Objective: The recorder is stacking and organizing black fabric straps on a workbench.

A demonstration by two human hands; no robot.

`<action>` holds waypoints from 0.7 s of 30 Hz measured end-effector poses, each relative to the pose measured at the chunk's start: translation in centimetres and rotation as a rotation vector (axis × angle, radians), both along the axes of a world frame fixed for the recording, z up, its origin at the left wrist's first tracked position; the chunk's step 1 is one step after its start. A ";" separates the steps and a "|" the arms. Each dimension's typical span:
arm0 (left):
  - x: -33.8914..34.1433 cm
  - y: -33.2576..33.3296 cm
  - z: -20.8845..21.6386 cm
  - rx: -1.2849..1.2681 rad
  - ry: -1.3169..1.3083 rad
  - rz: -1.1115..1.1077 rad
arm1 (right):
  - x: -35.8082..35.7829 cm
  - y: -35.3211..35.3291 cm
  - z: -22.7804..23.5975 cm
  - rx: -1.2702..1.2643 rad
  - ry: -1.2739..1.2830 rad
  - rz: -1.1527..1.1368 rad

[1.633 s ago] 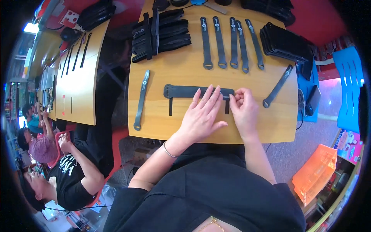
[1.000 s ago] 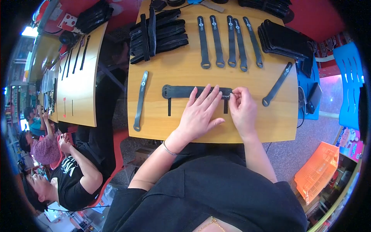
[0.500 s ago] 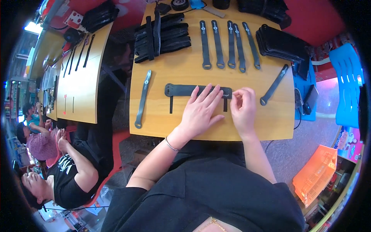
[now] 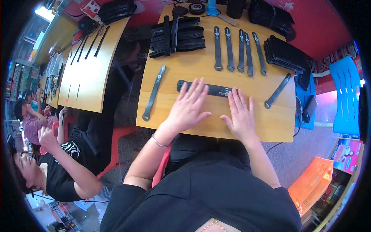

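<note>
A wide dark strap (image 4: 216, 89) lies flat across the middle of the wooden table, rounded at its left end, with pale print near the right. My left hand (image 4: 187, 104) rests palm down over its left half, fingers stretched. On its right end lie the fingertips of my right hand (image 4: 241, 116), also flat and spread. A narrower grey strap with a looped end (image 4: 154, 94) lies to the left. Another such strap (image 4: 277, 91) slants at the right. Beyond my hands, several similar straps (image 4: 230, 50) are laid out side by side.
A crossed stack of black straps (image 4: 189, 36) sits far left on the table (image 4: 185, 125); black stacks (image 4: 284, 54) sit far right. A tape roll (image 4: 196, 8) is at the back. An orange crate (image 4: 309, 189) stands right. At left, a person (image 4: 69, 166) sits by another table (image 4: 87, 89).
My right hand has gone from a pinch at the strap's right end to lying flat. The two thin dark strips below the strap no longer show. The view has shifted.
</note>
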State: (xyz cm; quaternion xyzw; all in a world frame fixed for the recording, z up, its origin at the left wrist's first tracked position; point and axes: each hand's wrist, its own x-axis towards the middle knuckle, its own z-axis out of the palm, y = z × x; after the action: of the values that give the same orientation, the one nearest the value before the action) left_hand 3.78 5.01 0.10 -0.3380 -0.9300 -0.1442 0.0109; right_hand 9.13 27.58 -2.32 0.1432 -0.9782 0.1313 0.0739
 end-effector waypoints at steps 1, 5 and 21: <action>0.0 -1.0 -0.3 -0.053 0.014 0.031 | -0.1 -0.1 -0.1 0.000 -0.001 -0.001; 0.0 -2.6 -1.3 -0.138 -0.012 0.059 | -0.1 -0.4 0.0 0.041 -0.042 -0.023; 2.4 -1.0 2.4 0.440 -0.225 -0.021 | -2.9 14.6 5.0 -0.142 -0.075 -0.001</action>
State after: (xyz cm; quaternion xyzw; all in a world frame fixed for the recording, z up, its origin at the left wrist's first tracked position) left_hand 6.23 4.04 2.52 -0.3192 -0.8680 -0.3799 -0.0209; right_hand 6.28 42.16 2.65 0.1320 -0.9685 0.2058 0.0474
